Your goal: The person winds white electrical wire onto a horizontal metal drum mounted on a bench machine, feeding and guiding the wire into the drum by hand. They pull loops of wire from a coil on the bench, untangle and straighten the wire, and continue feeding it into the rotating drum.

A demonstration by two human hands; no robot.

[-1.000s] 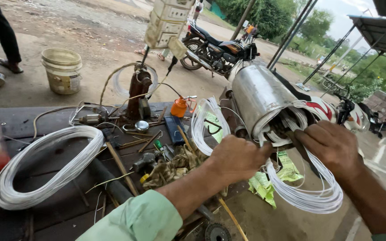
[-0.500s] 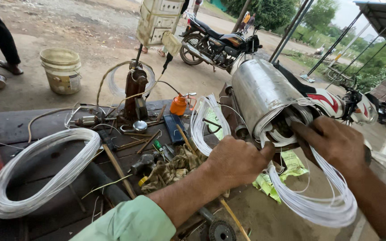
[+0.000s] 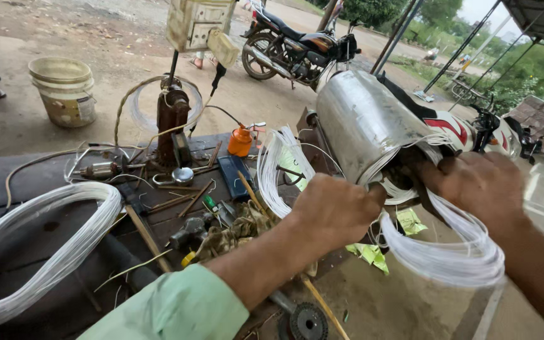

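A shiny steel motor casing (image 3: 366, 123) is laid on its side at the right edge of the dark workbench (image 3: 26, 182), its open end turned toward the person. Out of that open end a loop of white winding wire (image 3: 454, 252) hangs, drooping past the bench edge above the ground.

The left hand (image 3: 335, 211) is curled shut at the lower rim of the casing mouth; what is pinched inside it cannot be told, though the white strands are met right at its knuckles. A light green sleeve (image 3: 177, 311) is seen on that forearm. The right hand (image 3: 480, 186) is closed at the mouth of the casing, its fingers bent over the wire bundle where it leaves the steel shell, with the loop passing under the palm.

Just beside the casing, toward the middle of the bench, a second white wire coil (image 3: 278, 167) is stood on edge. A small orange oil can (image 3: 242, 141) is set behind it, and a rusty winding stand (image 3: 171, 119) is placed near the back edge. Loose hand tools (image 3: 190, 208) are scattered across the middle. A large flat coil of white wire (image 3: 39, 245) is laid at the left end of the bench.

On the ground beyond, a cream bucket (image 3: 64, 91) and a parked motorcycle (image 3: 297, 47) are seen.
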